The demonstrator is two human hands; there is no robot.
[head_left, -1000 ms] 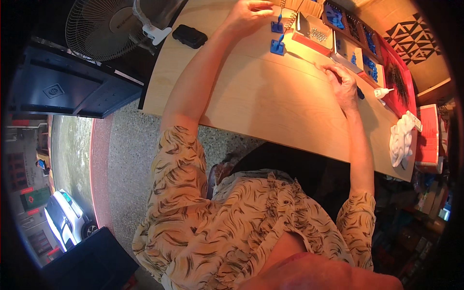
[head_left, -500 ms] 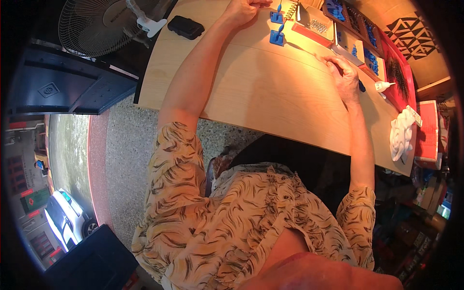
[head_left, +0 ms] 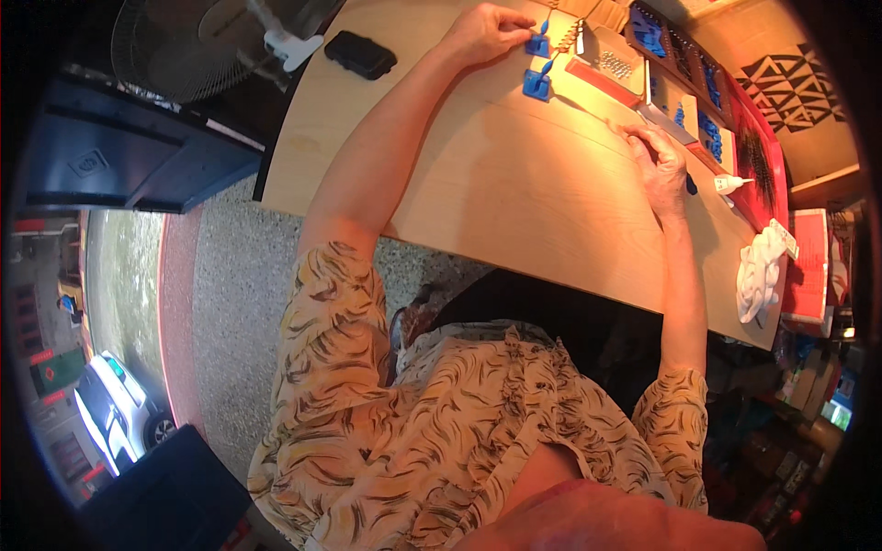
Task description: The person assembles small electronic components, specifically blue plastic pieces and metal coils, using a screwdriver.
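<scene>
Left hand point(head_left: 485, 33) pinches blue piece point(head_left: 537, 43); right hand point(head_left: 663, 167) curled on table point(head_left: 514, 184)

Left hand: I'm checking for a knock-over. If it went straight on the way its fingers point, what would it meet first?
Probably the small blue stand right at the left hand's fingertips; contact is unclear.

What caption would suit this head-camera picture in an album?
Seated at a wooden table, a person's left hand touches a small blue part while the right hand rests beside trays of parts.

One head-worn fisheye looks steeply down from above the person onto the wooden table point(head_left: 514, 184), edges seemingly bent
</scene>
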